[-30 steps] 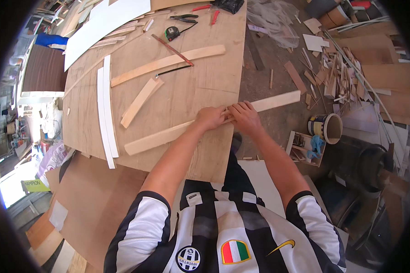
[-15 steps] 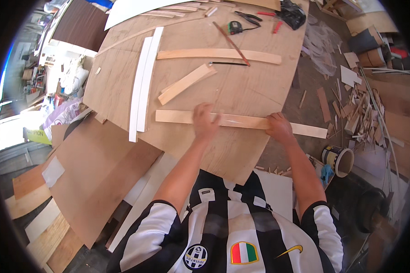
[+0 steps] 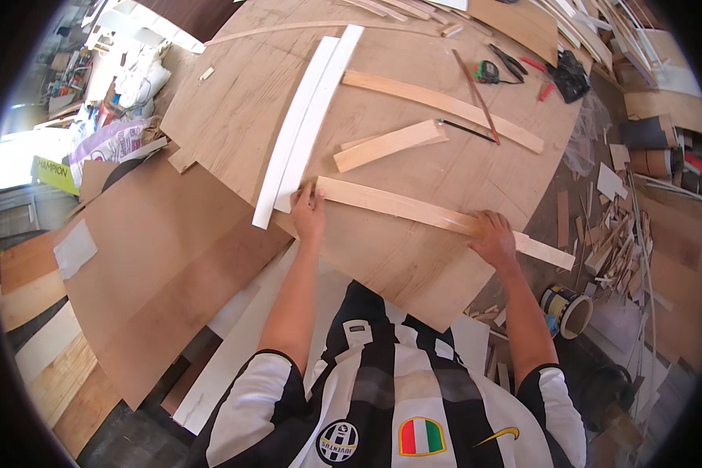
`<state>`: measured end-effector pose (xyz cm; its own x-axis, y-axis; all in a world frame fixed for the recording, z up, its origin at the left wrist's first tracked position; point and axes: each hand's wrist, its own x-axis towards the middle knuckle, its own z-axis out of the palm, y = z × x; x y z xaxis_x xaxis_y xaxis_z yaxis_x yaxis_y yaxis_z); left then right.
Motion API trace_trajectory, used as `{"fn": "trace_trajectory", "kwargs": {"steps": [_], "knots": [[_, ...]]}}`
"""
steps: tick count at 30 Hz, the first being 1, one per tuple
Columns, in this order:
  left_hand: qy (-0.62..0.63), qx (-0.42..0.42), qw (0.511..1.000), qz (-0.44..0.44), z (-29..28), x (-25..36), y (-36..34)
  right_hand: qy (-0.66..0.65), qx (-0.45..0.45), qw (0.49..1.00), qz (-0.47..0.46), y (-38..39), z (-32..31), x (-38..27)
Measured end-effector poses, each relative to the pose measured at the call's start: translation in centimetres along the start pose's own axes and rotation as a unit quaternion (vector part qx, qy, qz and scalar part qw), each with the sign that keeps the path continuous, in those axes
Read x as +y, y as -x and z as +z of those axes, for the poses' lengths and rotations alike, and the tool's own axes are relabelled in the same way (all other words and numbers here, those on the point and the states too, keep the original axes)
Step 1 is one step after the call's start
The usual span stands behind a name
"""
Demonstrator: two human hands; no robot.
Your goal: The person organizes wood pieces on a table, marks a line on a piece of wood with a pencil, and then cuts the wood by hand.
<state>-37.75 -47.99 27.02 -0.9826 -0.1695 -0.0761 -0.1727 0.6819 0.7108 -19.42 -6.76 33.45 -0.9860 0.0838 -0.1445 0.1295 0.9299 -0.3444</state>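
Observation:
A long pale wooden slat (image 3: 398, 204) lies along the near part of the plywood tabletop (image 3: 402, 265). At its left end, my left hand (image 3: 309, 210) grips it with bent fingers. Toward the other end my right hand (image 3: 494, 236) is closed over the wood, and a slat end (image 3: 546, 251) sticks out past the table edge. Just beyond lie short wooden pieces (image 3: 390, 144), one across another. Farther back is another long slat (image 3: 444, 109). Two white strips (image 3: 308, 117) lie side by side left of my left hand.
A thin brown stick (image 3: 476, 93), a black pencil-like rod (image 3: 466, 130), a tape measure (image 3: 487, 72) and pliers (image 3: 508, 61) lie at the table's far right. Wood offcuts (image 3: 604, 246) and a bucket (image 3: 567, 312) stand on the floor at right. Large brown boards (image 3: 171, 257) lean at left.
My left hand has moved from the middle of the slat to its left end. My right hand stays on the right part. The whole view has turned, so the table appears tilted.

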Motion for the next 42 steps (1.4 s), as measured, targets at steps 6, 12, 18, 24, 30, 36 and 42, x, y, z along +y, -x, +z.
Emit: {"fn": "trace_trajectory", "kwargs": {"steps": [6,12,18,24,30,36,42], "knots": [[-0.012,-0.011,0.999,0.029,0.3,-2.1,-0.3,-0.03,-0.017,0.999,-0.038,-3.3,3.3,-5.1],[0.001,-0.01,1.0,0.01,0.4,-1.4,-0.1,-0.014,-0.013,0.999,-0.034,-4.0,3.7,-5.1],[-0.006,-0.007,1.0,0.003,0.4,-1.0,-0.2,-0.031,-0.004,0.999,-0.034,-4.0,3.6,-5.1],[-0.014,0.012,1.0,0.017,0.7,-1.1,-0.2,-0.033,0.009,0.999,-0.034,-4.0,3.8,-5.0],[-0.032,0.034,0.999,0.024,0.9,-1.3,-0.1,-0.041,0.016,0.998,-0.038,-4.0,3.7,-5.0],[-0.021,0.033,0.999,0.03,1.2,-1.6,-0.1,-0.009,0.024,0.999,-0.041,-3.6,4.4,-4.6],[-0.026,0.035,0.998,0.038,2.0,-2.8,-0.6,0.02,-0.005,0.999,-0.047,-3.6,4.8,-3.7]]}}
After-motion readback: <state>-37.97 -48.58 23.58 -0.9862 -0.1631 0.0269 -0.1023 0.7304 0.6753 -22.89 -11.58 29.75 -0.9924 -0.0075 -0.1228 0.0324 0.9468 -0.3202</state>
